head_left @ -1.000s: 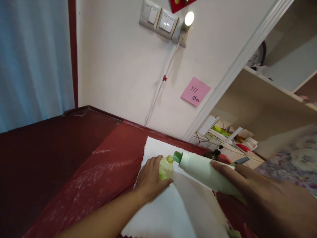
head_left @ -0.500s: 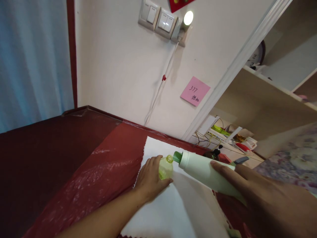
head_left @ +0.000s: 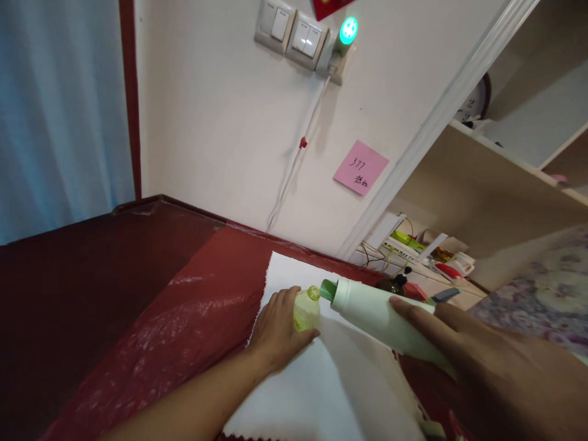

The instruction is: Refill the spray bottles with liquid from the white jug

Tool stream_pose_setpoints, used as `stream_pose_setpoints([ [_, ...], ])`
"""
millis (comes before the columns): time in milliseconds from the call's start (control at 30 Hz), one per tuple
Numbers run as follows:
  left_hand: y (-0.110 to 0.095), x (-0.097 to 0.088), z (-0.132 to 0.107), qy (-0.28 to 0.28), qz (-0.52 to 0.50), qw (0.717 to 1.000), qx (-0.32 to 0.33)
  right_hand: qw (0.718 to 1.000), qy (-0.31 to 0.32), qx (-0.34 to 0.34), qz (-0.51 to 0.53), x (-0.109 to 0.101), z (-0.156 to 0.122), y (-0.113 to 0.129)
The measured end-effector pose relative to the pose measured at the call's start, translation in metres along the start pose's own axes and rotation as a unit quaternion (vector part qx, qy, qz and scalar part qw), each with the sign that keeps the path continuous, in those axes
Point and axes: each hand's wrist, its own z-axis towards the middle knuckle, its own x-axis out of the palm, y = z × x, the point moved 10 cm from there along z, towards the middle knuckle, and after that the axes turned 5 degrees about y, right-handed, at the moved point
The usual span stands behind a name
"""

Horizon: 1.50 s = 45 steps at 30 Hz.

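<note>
A pink sticky note (head_left: 361, 167) marked 377 sits on the white wall (head_left: 206, 122) below 2 light switches (head_left: 291, 38) and a glowing teal night-light (head_left: 348, 30); a blue curtain (head_left: 59, 104) hangs beside it.

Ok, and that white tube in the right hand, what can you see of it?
The white tube looks like smooth soft plastic, with no print showing, and narrows toward a flattened end at lower right. Its green cap is on and points left, beside a small yellow-green bottle. The right hand grips it at a tilt over a white sheet.
</note>
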Motion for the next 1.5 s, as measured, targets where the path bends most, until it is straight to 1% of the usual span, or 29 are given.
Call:
stream_pose_setpoints([
  [167,0.0,0.0,0.0,0.005,-0.001,1.0,-0.001,1.0,0.018,0.007,-0.004,0.003,0.001,0.0],
  [500,0.0,0.0,0.0,0.01,0.002,1.0,-0.006,1.0,0.009,0.002,-0.017,0.003,-0.002,0.0],
  [700,-0.001,0.0,0.0,0.006,0.002,1.0,-0.006,1.0,-0.004,-0.014,-0.006,-0.001,0.001,0.001],
  [1000,0.0,0.001,0.001,0.002,-0.001,1.0,0.002,1.0,-0.003,-0.005,-0.017,0.003,-0.002,0.0],
  [1233,0.002,0.001,0.002,-0.002,-0.001,1.0,0.007,0.998,0.053,0.014,-0.016,0.008,-0.002,-0.001],
  [1367,0.001,0.001,0.002,-0.005,0.001,1.0,0.005,0.999,0.045,0.012,-0.01,0.008,-0.003,-0.002],
  [1500,0.0,0.0,0.001,-0.001,0.003,1.0,0.003,0.998,0.054,0.011,-0.011,0.009,-0.004,-0.001],
])
